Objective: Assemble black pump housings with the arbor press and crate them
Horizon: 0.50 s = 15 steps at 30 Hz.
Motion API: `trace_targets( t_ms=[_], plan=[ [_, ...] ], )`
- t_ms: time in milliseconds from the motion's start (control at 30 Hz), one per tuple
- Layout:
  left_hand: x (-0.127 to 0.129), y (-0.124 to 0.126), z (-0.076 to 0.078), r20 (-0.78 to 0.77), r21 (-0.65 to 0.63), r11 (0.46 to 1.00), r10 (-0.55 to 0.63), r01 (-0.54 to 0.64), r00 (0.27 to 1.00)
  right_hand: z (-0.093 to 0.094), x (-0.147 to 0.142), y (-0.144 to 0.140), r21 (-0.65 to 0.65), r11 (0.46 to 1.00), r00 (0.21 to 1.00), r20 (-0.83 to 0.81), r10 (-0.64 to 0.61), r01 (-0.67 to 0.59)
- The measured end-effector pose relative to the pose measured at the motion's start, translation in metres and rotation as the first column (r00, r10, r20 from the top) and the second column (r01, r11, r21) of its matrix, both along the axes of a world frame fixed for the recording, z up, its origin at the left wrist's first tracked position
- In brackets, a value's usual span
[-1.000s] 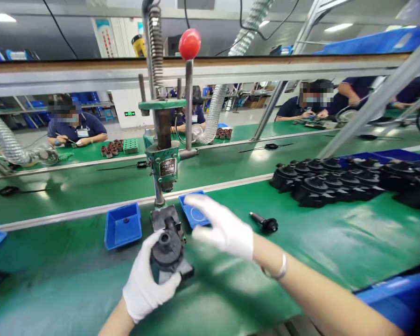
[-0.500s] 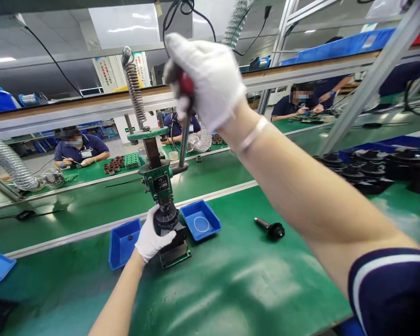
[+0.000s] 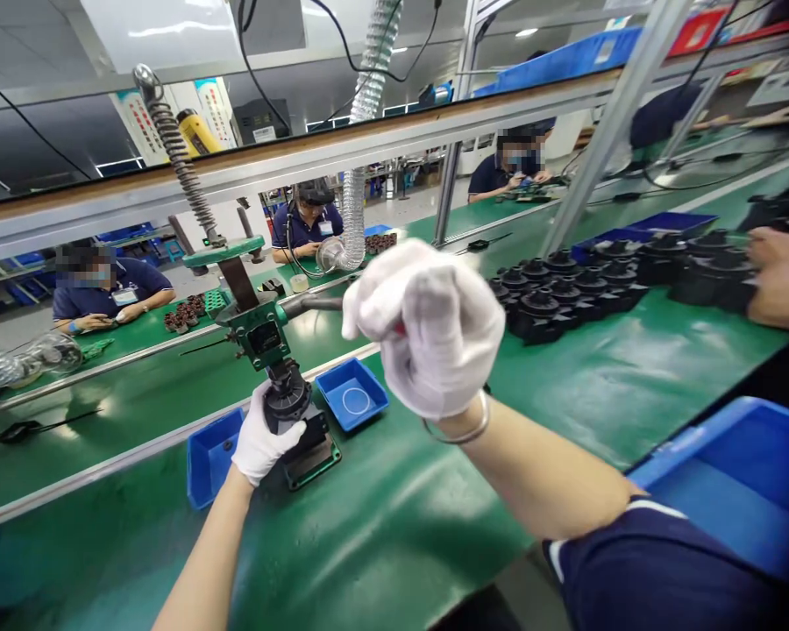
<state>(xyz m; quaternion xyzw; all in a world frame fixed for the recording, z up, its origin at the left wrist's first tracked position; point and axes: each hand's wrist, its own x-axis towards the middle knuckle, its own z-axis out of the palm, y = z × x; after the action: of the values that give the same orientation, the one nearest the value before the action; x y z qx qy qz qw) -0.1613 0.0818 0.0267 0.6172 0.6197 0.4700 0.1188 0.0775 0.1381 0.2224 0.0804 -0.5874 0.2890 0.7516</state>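
Observation:
A green hand-lever press (image 3: 261, 335) with a tall spring (image 3: 182, 162) stands on the bench. My left hand (image 3: 259, 443), in a white glove, is closed round the side of a black round ribbed part (image 3: 287, 393) under the press's ram. Its thumb lies across the front of the black block below. My right hand (image 3: 430, 333), also gloved, is wrapped round the end of the press's lever (image 3: 310, 304). Only a speck of the red grip shows between its fingers. The lever points towards me, roughly level.
Blue trays flank the press: the left tray (image 3: 197, 469) holds a small dark piece, the right tray (image 3: 332, 377) a white ring (image 3: 356, 401). Several black housings (image 3: 545, 307) stand at right, near another person's hand (image 3: 779, 280). A blue bin (image 3: 749, 429) is at lower right. Co-workers sit opposite.
My right hand has brought the lever down from nearly upright, towards me. My left hand stays on the black round part. The view has turned right, and another person's hand has appeared.

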Motion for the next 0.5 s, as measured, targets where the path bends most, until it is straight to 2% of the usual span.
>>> trace_targets(
  t_ms=[67, 200, 233, 400, 500],
  plan=[
    [-0.002, 0.000, -0.001, -0.008, -0.003, 1.000, 0.007, -0.007, 1.000, -0.008, 0.003, -0.003, 0.026, 0.999, 0.999, -0.021, -0.027, 0.028],
    [-0.006, 0.001, -0.002, -0.019, -0.005, 1.000, 0.027, -0.027, 0.999, 0.006, 0.005, 0.002, 0.042, 0.997, 0.976, 0.213, 0.047, -0.057],
    [-0.007, 0.001, -0.003, -0.020, -0.009, 1.000, 0.029, -0.029, 0.999, 0.008, 0.005, 0.003, 0.040, 0.997, 0.974, 0.219, 0.053, -0.063],
    [-0.009, 0.001, -0.003, -0.014, -0.033, 0.999, 0.023, -0.023, 1.000, -0.015, 0.002, -0.002, 0.070, 0.997, 0.998, -0.059, -0.018, 0.023],
    [-0.008, 0.001, -0.001, 0.000, -0.041, 0.999, 0.007, -0.007, 1.000, -0.011, -0.001, 0.000, 0.125, 0.992, 1.000, -0.001, -0.002, 0.002]
  ],
)
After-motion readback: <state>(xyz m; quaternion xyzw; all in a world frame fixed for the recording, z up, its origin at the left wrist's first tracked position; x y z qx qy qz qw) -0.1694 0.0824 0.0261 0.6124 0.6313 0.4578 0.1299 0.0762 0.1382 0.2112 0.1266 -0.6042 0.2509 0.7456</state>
